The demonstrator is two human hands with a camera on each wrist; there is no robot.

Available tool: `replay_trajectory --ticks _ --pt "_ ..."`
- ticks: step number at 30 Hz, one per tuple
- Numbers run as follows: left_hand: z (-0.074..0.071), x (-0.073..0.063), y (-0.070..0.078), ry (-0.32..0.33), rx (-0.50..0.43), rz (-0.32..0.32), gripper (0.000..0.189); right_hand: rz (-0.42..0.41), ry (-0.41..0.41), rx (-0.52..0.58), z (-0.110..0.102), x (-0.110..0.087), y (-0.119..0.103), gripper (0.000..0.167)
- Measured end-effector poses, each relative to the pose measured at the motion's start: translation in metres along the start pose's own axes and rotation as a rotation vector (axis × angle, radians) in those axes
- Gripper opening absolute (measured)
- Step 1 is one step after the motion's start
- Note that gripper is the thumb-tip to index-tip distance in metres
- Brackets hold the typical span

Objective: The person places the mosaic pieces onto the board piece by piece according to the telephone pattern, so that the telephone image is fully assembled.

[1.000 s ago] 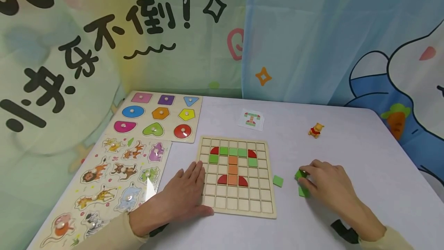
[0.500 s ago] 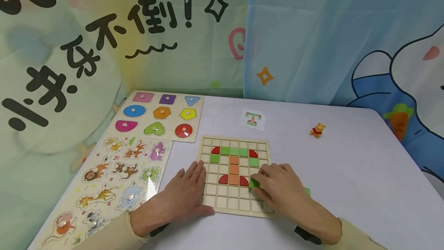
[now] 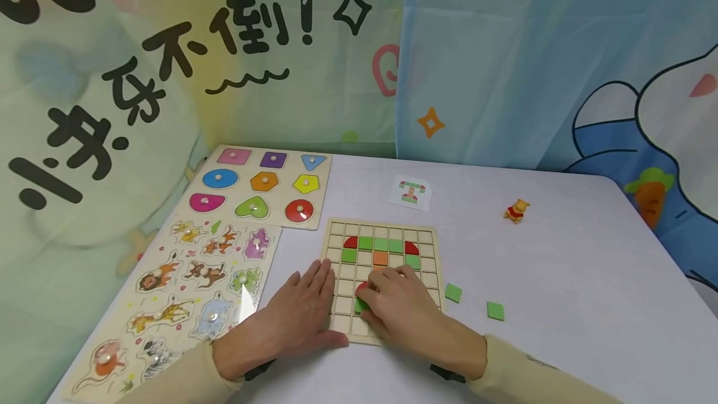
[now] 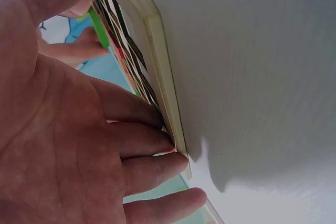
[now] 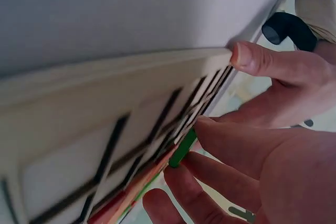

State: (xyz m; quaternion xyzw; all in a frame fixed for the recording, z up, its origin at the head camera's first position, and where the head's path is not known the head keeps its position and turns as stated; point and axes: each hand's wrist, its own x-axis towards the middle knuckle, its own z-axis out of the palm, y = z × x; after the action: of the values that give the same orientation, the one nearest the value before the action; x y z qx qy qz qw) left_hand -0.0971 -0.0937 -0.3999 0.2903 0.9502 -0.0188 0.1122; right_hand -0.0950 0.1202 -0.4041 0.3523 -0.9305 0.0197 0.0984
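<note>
A square wooden grid board point(image 3: 341, 305) lies flat on the table. Red curved pieces point(image 3: 412, 248), green squares point(image 3: 381, 244) and orange squares point(image 3: 380, 258) fill some of its cells. My right hand point(image 3: 406, 307) pinches a green square tile point(image 5: 182, 148) between thumb and fingertips over the board's lower middle, just below a red curved piece point(image 3: 361, 287). Part of the pattern is hidden beneath that hand. With fingers extended, my left hand point(image 3: 300, 310) rests against the board's left edge, thumb at the lower corner. Two loose green tiles point(image 3: 453, 293) lie right of the board.
A pattern card point(image 3: 411, 193) lies behind the board. To the left are a shape knob puzzle point(image 3: 280, 207) and an animal knob puzzle point(image 3: 187, 310). A small bear figure point(image 3: 516, 211) stands at the right. Printed curtains point(image 3: 477, 67) hang behind the table.
My right hand took a green tile from the right side of the table and carried it left over the board. Two green tiles stay behind. My left hand has kept its place.
</note>
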Motion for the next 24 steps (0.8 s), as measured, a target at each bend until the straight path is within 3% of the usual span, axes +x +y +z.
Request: replay_trajectory --ticks 24 --pt "0.0006 0.0006 -0.0013 0.016 0.018 0.011 0.108 0.014 -0.041 -0.043 0.0055 0.004 -0.008 0.016"
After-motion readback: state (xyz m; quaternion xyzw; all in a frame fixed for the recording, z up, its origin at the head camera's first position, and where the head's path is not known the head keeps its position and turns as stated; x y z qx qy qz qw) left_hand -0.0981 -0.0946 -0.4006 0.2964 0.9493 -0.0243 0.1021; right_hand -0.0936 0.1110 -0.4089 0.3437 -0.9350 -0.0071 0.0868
